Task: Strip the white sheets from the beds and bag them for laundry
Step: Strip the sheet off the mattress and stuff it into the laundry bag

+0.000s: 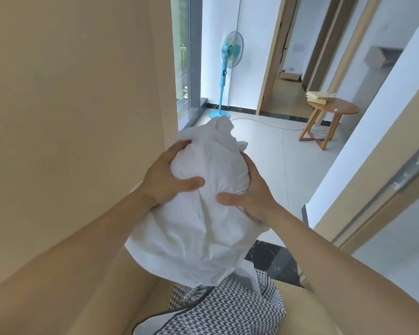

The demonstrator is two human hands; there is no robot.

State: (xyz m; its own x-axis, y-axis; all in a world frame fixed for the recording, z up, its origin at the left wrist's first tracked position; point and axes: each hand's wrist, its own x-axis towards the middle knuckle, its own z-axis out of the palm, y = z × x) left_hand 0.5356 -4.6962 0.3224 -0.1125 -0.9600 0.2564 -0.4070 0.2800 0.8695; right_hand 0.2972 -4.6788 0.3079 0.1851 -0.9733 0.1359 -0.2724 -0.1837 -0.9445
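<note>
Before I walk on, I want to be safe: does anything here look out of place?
A thin cable trails loose across the floor between the blue fan and the round table; one could trip.

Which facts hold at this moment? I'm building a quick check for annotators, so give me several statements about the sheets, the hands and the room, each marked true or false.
1. Both the left hand and the right hand grip the white sheet bundle. True.
2. The bundle is held over a houndstooth bag. True.
3. The standing fan is red. False: it is light blue.
4. The round wooden table has nothing on it. False: a yellowish stack lies at its edge.
</note>
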